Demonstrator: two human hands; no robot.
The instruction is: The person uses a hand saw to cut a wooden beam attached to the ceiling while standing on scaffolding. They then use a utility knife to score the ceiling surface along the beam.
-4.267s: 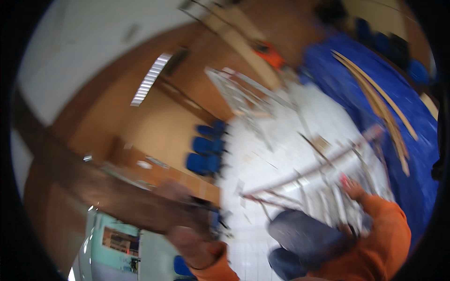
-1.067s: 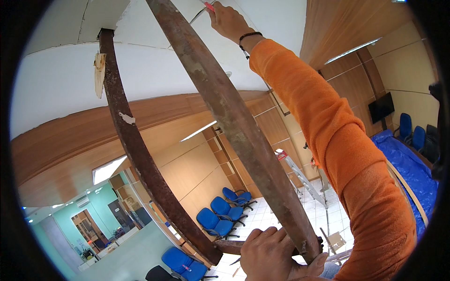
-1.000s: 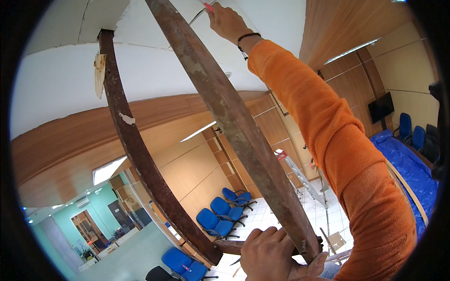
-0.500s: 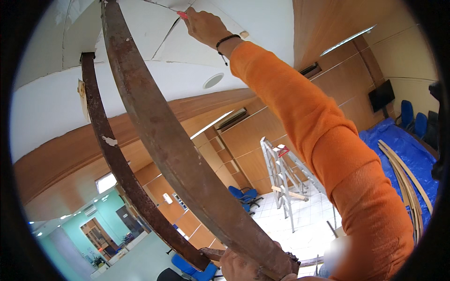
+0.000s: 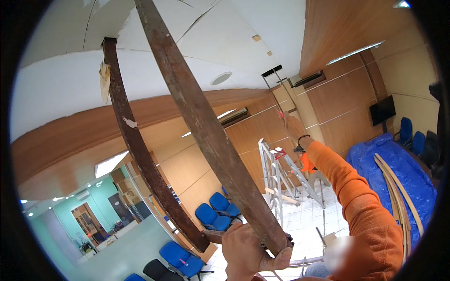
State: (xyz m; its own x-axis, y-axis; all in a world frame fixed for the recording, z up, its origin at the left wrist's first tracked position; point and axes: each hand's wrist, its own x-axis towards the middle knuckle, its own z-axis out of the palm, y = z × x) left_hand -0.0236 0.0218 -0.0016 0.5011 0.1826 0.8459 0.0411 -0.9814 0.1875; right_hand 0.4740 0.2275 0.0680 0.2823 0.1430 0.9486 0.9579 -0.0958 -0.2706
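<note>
Here we grip the rusty ladder rail [image 5: 211, 136] at six o'clock, left hand [image 5: 248, 250] fingers wrapped tight, right hand [image 5: 293, 127] fingers indistinct at two o'clock; steadying likely comes next.

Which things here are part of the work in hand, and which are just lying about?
In hand:
- rusty metal frame, two long bars reaching to the ceiling
- left hand gripping its lower end
- right hand raised with a small red thing

Lying about:
- blue chairs
- stepladder
- blue tarp
- curved wooden strips
</note>
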